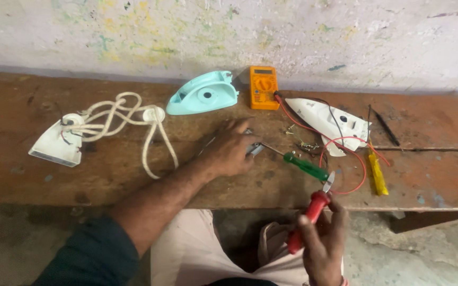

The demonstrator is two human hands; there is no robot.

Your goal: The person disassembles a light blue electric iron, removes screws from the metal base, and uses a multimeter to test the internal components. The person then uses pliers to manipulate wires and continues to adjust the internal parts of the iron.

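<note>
Left hand (230,150) is lying on the wooden tabletop (38,175), fingers curled over a small metal part (255,149). Right hand (322,246) is gripping red-handled pliers (309,210) at the tabletop's near edge, beside a green screwdriver (303,165).

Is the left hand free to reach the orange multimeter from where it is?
Probably yes: the left hand rests on small metal parts, and the bench between it and the orange multimeter looks bare.
</note>
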